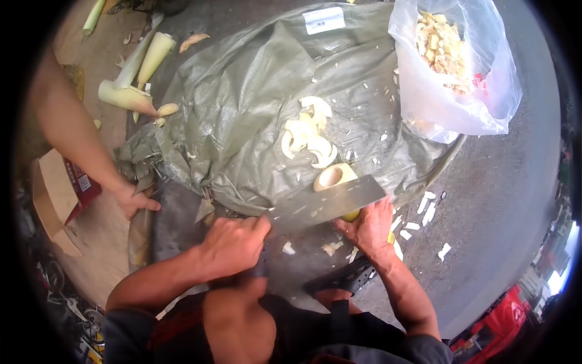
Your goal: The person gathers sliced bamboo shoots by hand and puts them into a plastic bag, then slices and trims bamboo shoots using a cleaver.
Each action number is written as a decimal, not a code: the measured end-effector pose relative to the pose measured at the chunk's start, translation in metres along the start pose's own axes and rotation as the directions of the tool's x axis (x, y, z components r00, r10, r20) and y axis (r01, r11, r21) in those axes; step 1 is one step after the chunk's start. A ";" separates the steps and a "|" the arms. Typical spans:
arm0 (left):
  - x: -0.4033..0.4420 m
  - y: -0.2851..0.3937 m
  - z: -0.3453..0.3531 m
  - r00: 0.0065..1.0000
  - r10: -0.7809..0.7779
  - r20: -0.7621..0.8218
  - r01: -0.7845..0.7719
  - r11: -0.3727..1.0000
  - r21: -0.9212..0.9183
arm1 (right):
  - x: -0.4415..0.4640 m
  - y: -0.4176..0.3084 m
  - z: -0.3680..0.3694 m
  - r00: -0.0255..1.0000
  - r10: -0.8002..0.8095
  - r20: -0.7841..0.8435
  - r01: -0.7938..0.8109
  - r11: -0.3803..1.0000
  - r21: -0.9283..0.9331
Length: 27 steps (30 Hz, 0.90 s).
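Observation:
My left hand [237, 244] is wrapped round the handle end of a wide-bladed knife [327, 203]. The blade reaches right, across the front of a pale, hollow piece [344, 176] with an opening in its top. My right hand [371, 227] grips something yellow-green [351, 215] just under the blade's far end; the blade partly hides it, and whether it belongs to the hollow piece I cannot tell. Behind the hollow piece, curved cream slices [308, 134] lie in a loose pile on a grey-green sheet [242, 109].
A clear plastic bag [418, 100] holds many pale chips at the back right. White scraps [429, 212] lie on the ground at right. Another person's hand [138, 200] rests at left near an open cardboard box [54, 188]. Pale green stalks [156, 54] lie at the back left.

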State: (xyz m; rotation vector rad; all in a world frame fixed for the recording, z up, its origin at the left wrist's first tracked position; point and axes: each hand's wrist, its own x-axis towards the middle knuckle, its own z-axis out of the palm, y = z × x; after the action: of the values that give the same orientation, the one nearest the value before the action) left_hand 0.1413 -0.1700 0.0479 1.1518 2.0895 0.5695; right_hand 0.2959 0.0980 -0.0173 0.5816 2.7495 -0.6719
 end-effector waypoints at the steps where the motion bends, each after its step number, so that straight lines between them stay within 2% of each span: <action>1: -0.007 -0.002 -0.001 0.999 -0.002 0.036 0.001 0.999 0.032 | -0.003 0.001 0.003 1.000 -0.021 -0.016 0.021 1.000 0.007; 6: -0.012 -0.008 0.008 0.999 -0.006 0.046 0.004 0.999 0.038 | 0.009 -0.012 -0.010 0.967 0.214 0.136 -0.245 0.927 0.284; 9: -0.007 -0.007 0.009 0.996 -0.021 0.089 0.018 0.999 0.028 | 0.006 -0.003 0.002 0.998 0.059 0.019 -0.061 0.977 0.205; 15: 0.027 0.005 0.019 0.996 -0.018 0.087 0.019 1.000 -0.008 | 0.006 -0.007 0.002 1.000 0.024 -0.005 -0.023 0.981 0.193; 22: 0.072 0.019 0.036 0.995 -0.064 0.073 0.067 0.997 -0.034 | 0.001 -0.003 0.013 1.000 -0.003 -0.030 0.006 0.996 0.089; 27: 0.096 0.027 0.035 0.999 -0.022 0.045 0.023 0.999 -0.024 | -0.004 -0.009 0.011 0.998 -0.021 -0.058 0.025 0.998 0.065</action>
State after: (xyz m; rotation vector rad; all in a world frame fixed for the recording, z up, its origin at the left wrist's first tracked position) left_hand 0.1458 -0.0722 0.0079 1.1158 2.0488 0.5525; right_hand 0.2968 0.0838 -0.0221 0.5931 2.8003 -0.7649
